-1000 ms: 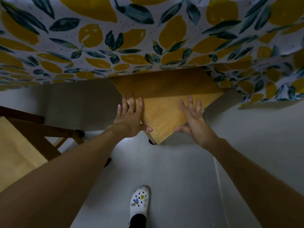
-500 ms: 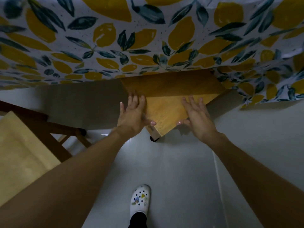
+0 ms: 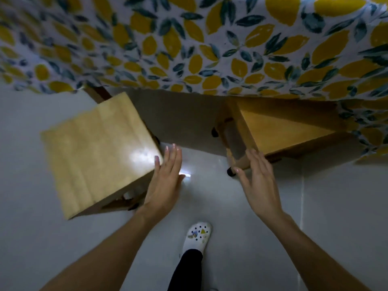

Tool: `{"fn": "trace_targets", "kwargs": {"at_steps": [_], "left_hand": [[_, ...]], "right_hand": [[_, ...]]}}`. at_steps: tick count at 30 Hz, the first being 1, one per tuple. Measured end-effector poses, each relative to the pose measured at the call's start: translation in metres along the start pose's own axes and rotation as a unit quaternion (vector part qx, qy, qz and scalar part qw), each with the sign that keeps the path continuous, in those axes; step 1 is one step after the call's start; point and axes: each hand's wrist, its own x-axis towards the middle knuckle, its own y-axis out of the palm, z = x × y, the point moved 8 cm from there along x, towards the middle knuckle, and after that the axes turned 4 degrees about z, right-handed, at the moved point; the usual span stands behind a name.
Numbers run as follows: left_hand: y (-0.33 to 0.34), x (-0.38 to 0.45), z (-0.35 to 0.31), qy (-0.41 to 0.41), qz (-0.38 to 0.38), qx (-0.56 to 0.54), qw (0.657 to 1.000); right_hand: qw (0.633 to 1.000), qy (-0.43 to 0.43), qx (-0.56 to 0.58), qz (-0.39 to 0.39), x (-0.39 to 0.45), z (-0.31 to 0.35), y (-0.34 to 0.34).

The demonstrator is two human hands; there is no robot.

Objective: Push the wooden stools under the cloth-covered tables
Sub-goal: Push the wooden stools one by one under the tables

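A table under a lemon-and-leaf printed cloth (image 3: 210, 49) fills the top of the view. One wooden stool (image 3: 287, 131) stands at the right, its far half under the cloth's hem. A second, paler wooden stool (image 3: 98, 152) stands at the left, out on the floor with only its far corner near the hem. My left hand (image 3: 165, 179) is open, fingers together, its fingertips against the right corner of the left stool's seat. My right hand (image 3: 258, 181) is open, fingers spread, just in front of the right stool's near corner; whether it touches is unclear.
The floor (image 3: 336, 217) is pale grey tile with a grout line at the right. My foot in a white clog (image 3: 198, 236) stands between my arms. Black-tipped stool legs (image 3: 231, 171) show under the right stool.
The view has swung left, bringing the left stool into the middle. Both hands have left the right stool's seat; my left hand has moved over to the left stool's corner.
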Motion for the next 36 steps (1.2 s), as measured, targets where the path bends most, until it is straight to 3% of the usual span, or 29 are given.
{"fn": "trace_targets", "kwargs": {"at_steps": [2,8,12,16,19,25,29,36], "left_hand": [[-0.005,-0.045,0.040,-0.024,-0.040,-0.012,0.999],[-0.004,-0.163,0.161,-0.165,-0.020,0.003,0.986],[-0.015,-0.214,0.227,-0.203,-0.004,0.046,0.978],[-0.023,-0.220,0.279,-0.216,0.025,0.075,0.973],[-0.028,-0.193,0.297,-0.182,0.041,0.078,0.979],[-0.029,-0.144,0.318,-0.032,0.107,0.174,0.978],[-0.028,-0.133,0.333,0.005,0.143,0.144,0.979],[-0.033,-0.118,0.336,0.039,0.134,0.114,0.984]], "right_hand": [[1.000,-0.018,0.016,0.021,-0.018,0.027,0.022],[0.985,-0.120,-0.027,0.122,-0.065,0.108,0.106],[0.956,-0.202,-0.097,0.186,-0.094,0.166,0.168],[0.936,-0.251,-0.144,0.200,-0.100,0.215,0.219],[0.936,-0.240,-0.177,0.184,-0.087,0.246,0.248],[0.936,-0.195,-0.246,0.162,-0.057,0.279,0.290],[0.947,-0.178,-0.236,0.127,-0.048,0.283,0.300],[0.947,-0.189,-0.231,0.118,-0.033,0.283,0.298]]}}
